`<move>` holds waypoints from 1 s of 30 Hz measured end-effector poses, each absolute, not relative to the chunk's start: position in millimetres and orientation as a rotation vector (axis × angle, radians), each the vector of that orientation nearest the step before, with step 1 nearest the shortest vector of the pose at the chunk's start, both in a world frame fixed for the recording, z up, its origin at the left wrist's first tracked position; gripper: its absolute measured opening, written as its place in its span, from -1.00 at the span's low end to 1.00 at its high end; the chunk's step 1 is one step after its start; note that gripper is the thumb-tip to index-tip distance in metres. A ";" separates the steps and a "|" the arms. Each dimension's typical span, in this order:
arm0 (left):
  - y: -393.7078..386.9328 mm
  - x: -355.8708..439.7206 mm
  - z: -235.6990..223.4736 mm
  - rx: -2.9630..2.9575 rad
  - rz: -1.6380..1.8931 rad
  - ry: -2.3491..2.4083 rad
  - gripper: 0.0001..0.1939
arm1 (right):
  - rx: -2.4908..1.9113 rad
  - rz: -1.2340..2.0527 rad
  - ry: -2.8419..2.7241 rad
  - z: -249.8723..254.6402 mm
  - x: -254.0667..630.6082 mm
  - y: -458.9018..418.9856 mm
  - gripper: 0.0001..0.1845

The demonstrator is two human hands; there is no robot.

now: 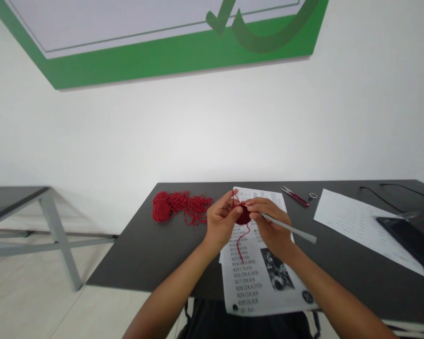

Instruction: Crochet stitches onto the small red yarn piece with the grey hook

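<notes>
A small dark red crochet piece (244, 215) is pinched between the fingers and thumb of my left hand (222, 217), with red yarn running over the raised index finger. My right hand (271, 226) grips a crochet hook (293, 229) whose pale grey handle sticks out to the right. The hook's tip meets the top edge of the piece, partly hidden by my fingers. From the piece a red yarn tail (238, 242) hangs down over a printed pattern sheet (247, 292) below both hands.
Left of my hands lies a red yarn ball (161, 207) with loose strands (192, 205). Thread snips (296, 197), a small ring (313, 196), a second paper (349, 226), a black phone (406, 238) and glasses (392, 205) lie right on the dark table (141, 263).
</notes>
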State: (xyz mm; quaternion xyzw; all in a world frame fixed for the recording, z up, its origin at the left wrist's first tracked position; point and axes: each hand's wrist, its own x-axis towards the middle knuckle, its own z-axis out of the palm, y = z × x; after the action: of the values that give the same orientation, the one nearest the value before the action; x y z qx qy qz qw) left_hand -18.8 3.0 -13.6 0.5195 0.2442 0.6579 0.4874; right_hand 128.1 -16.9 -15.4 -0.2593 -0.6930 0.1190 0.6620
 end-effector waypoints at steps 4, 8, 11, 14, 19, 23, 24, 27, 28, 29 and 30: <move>11.0 -29.6 -12.9 1.612 1.741 0.742 -0.51 | -0.725 0.283 -1.620 -10.8 129.2 -15.3 -0.93; 18.0 -35.3 -16.8 1.870 1.840 0.849 -0.53 | -0.763 0.122 -1.731 -14.5 129.2 -12.5 -0.95; 19.3 -36.9 -16.6 1.991 1.886 0.943 -0.53 | -0.790 0.041 -1.772 -18.1 125.7 -12.8 -0.95; 17.8 -37.8 -13.5 2.089 1.890 1.030 -0.55 | -0.833 0.056 -1.761 -20.6 120.2 -16.4 -0.94; 15.5 -38.2 -9.5 2.207 1.942 1.094 -0.62 | -0.924 0.319 -1.624 -25.2 114.4 -27.1 -0.89; 16.8 -40.3 -6.8 2.216 1.969 1.077 -0.64 | -0.889 0.712 -1.427 -24.3 117.0 -27.8 -0.79; 17.0 -40.9 -6.4 2.226 1.940 1.049 -0.64 | -0.830 0.825 -1.374 -23.0 118.6 -25.5 -0.77; 15.6 -40.8 -6.9 2.249 1.837 0.969 -0.66 | -0.615 1.080 -1.267 -19.5 124.6 -14.0 -0.74; 14.4 -40.0 -7.8 2.243 1.820 0.957 -0.66 | -0.568 1.102 -1.263 -19.0 127.0 -9.7 -0.71; 12.8 -38.7 -9.0 2.233 1.816 0.949 -0.65 | -0.548 1.095 -1.283 -18.9 129.4 -5.8 -0.69; 10.9 -37.2 -10.4 2.226 1.815 0.941 -0.65 | -0.539 1.058 -1.316 -19.0 131.6 -2.6 -0.69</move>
State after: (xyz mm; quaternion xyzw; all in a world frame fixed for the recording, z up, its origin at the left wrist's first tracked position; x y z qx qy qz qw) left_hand -37.2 10.9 -10.4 0.7352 0.3106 0.5996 0.0596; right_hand 131.6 -2.6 -19.0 -0.2356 -0.5750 0.4623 0.6325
